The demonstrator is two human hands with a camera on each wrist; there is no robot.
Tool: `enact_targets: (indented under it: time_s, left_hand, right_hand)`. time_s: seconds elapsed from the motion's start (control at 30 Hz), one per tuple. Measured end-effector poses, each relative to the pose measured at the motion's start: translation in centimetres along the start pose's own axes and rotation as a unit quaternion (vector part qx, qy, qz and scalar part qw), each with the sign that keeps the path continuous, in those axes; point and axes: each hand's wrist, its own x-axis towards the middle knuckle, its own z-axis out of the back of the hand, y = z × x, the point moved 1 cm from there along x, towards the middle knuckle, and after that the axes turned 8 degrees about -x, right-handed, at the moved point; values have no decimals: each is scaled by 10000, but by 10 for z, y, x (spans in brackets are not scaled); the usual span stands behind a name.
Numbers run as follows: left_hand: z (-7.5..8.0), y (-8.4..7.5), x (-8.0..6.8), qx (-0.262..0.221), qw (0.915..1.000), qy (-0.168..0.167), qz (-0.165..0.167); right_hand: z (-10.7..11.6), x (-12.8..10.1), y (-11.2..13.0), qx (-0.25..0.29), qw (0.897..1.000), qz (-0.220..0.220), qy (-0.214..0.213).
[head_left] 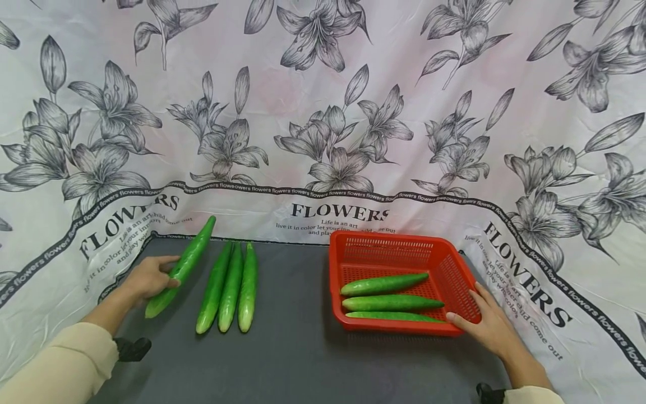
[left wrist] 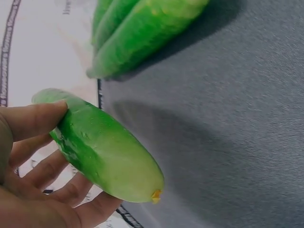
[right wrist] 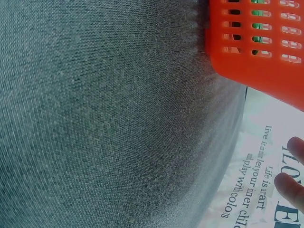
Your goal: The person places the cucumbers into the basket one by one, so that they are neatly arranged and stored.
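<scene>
My left hand (head_left: pixel 151 276) holds a green cucumber (head_left: pixel 188 261) between thumb and fingers, tilted above the table at the left. Its pale blossom end shows close up in the left wrist view, with the thumb (left wrist: pixel 40 118) on one side and the fingers beneath. Three more cucumbers (head_left: pixel 230 292) lie side by side just right of that hand. On the right stands a red plastic basket (head_left: pixel 393 324) with three cucumbers (head_left: pixel 391 303) lying crosswise in it. My right hand (head_left: pixel 487 322) grips the basket's near right corner, thumb on the front rim and fingers along the right side.
A dark grey cloth (head_left: pixel 292 303) covers the table, between the row of cucumbers and the basket too. Behind and at both sides hangs a white flower-printed sheet (head_left: pixel 323 140), close to the basket's back and right side.
</scene>
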Motion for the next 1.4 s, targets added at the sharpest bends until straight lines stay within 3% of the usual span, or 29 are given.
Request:
enact_targets:
  time_s: [0.17,0.37,0.8,1.4]
  left_hand:
    - [0,-16,-4,3,9993,90,-366]
    - [0,-38,-8,428,9954,155,-848]
    - [-7,-76,-15,612,9837,666,-1554]
    - [-22,-119,-16,388,9727,1465,-1756]
  right_hand:
    - [0,0,0,12,10000,6,-11]
    - [0,0,1,-17,10000,0,-49]
    - [-1,0,-1,-42,10000,-40,-27]
    - [-2,0,-3,2,10000,-53,18]
